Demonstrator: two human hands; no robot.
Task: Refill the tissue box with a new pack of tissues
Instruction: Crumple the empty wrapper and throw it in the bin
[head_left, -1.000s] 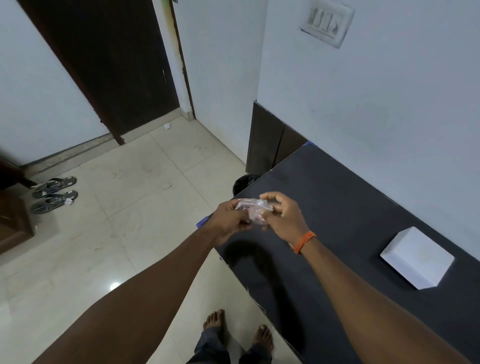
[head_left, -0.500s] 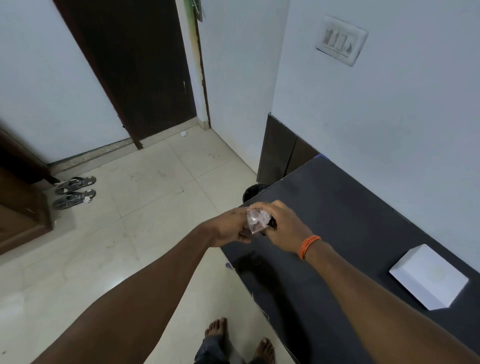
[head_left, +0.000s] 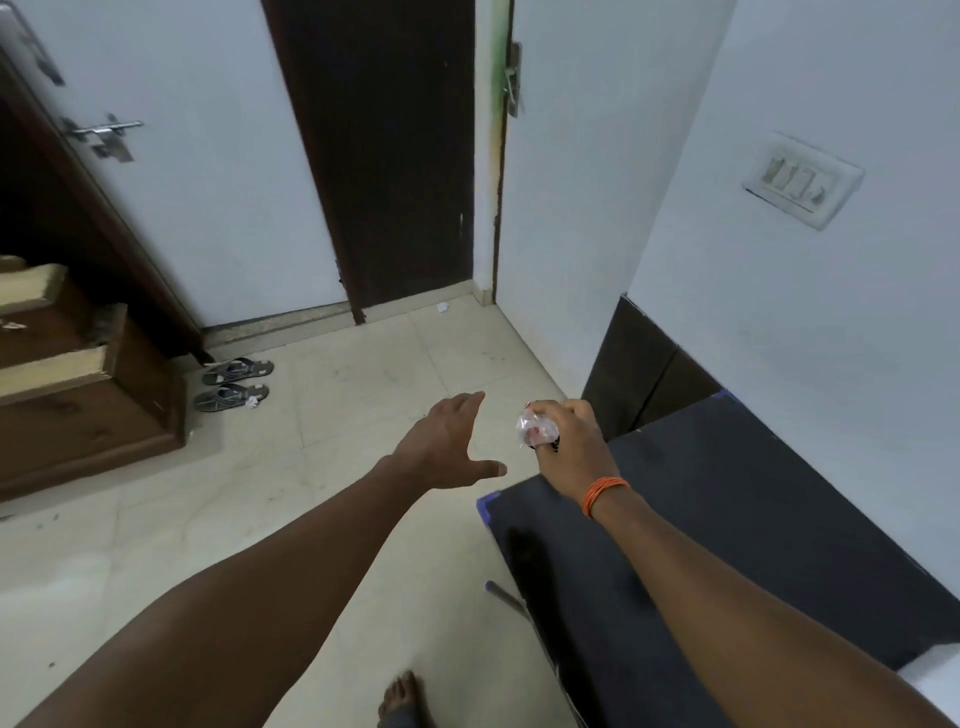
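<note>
Scanning left to right: pair of grey strap sandals (head_left: 235, 383) on the pale tiled floor (head_left: 337, 415), clear of the work. Left hand (head_left: 445, 446) hangs over the floor, palm down, fingers spread and empty, thumb out toward the right. Right hand (head_left: 569, 441), just beside it with a gap between, is closed around a crumpled clear plastic wrapper with red print (head_left: 535, 428), arm stretched out over the near corner of the black-topped table (head_left: 727, 499). White tissue box (head_left: 935, 670) sits on the table at the far right edge, mostly cut off, so its long axis can't be read. Box lies back and right of both hands; right arm is nearer. No new pack visible.
</note>
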